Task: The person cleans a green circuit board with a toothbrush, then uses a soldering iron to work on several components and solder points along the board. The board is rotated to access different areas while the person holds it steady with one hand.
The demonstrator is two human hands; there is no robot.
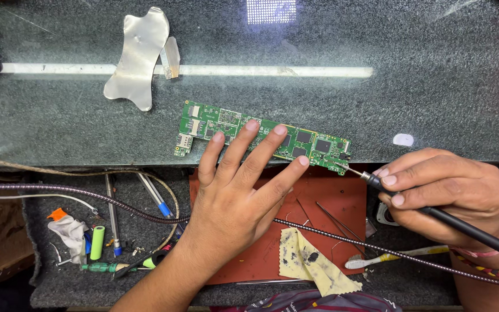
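So the green circuit board (264, 137) is lying flat on the glass bench (434, 86), shields already off, chips bare. My left hand (244, 185) pins it down, fingers spread open. Right hand (446, 193) is clenched on the soldering iron (434, 214), tip right at the board's right end. Rework looks barely begun; the metal shield (137, 55) sits well apart.

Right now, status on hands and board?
Left hand flat, pinning long green circuit board. Right hand gripping black soldering iron, tip at board's right end. Nothing in between.
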